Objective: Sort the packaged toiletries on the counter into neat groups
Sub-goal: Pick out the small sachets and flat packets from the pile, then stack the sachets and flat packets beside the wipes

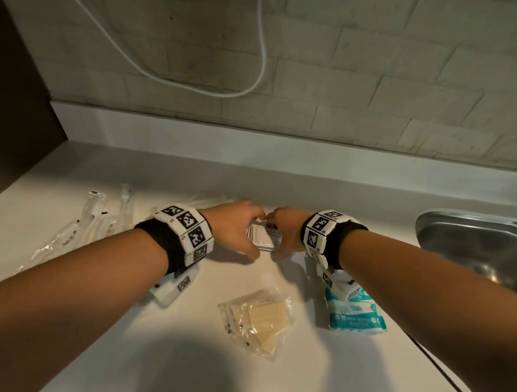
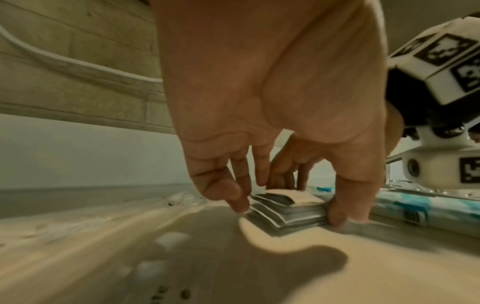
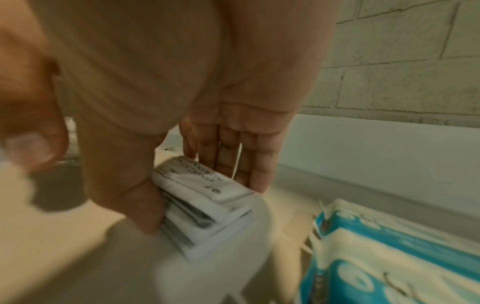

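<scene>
Sachet stack (image 1: 264,238) on counter (image 1: 174,360), pinched between thumb and fingers of left hand (image 1: 236,225) and right hand (image 1: 285,229). Teal wipes packs (image 1: 354,313) just right of right-hand fingers (image 3: 255,164).

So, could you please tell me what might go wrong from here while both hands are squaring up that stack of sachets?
1. The stack of sachets is fanned at its edges; squeezed unevenly between the left hand and right hand, the sachets could slip and scatter.
2. The blue wipes packs lie close beside the stack under the right wrist, which might nudge them out of line.
3. The clear-wrapped items sit near the left forearm and could be swept aside.
</scene>
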`<state>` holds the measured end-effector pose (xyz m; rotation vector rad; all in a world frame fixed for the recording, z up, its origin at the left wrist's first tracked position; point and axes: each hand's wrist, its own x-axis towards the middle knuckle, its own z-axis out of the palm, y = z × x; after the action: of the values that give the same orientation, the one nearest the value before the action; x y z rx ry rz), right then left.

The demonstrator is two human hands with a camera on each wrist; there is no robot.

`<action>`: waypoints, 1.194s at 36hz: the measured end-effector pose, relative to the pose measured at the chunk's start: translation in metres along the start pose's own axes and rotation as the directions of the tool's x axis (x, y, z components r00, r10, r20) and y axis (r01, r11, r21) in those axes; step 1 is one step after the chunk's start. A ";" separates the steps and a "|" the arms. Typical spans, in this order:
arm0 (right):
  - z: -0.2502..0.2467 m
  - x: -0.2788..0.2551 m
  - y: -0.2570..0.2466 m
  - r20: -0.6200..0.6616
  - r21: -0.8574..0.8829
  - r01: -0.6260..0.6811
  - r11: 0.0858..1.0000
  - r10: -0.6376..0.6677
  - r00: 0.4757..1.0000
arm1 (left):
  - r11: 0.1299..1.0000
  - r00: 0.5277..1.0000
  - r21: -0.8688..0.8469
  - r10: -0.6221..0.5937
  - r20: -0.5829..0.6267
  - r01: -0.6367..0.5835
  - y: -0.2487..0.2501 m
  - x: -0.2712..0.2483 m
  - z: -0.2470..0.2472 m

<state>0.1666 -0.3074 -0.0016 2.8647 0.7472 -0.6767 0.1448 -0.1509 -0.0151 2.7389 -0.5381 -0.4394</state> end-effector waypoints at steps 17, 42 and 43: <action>-0.001 0.000 0.021 -0.014 0.041 -0.047 0.998 0.048 0.999 | 0.992 0.992 0.028 -0.122 -0.007 0.122 0.007 0.022 0.001; 0.010 -0.086 -0.015 -0.099 0.082 0.123 0.989 -0.115 0.988 | 0.984 0.981 -0.072 -0.155 0.116 0.164 0.025 -0.074 0.005; 0.017 -0.093 -0.019 -0.062 0.076 0.140 0.987 -0.135 0.989 | 0.983 0.975 -0.040 -0.170 0.146 0.178 0.027 -0.082 0.013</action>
<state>0.0778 -0.3352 0.0249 2.9370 0.9544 -0.6589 0.0595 -0.1442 0.0018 2.7280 -0.3157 -0.6864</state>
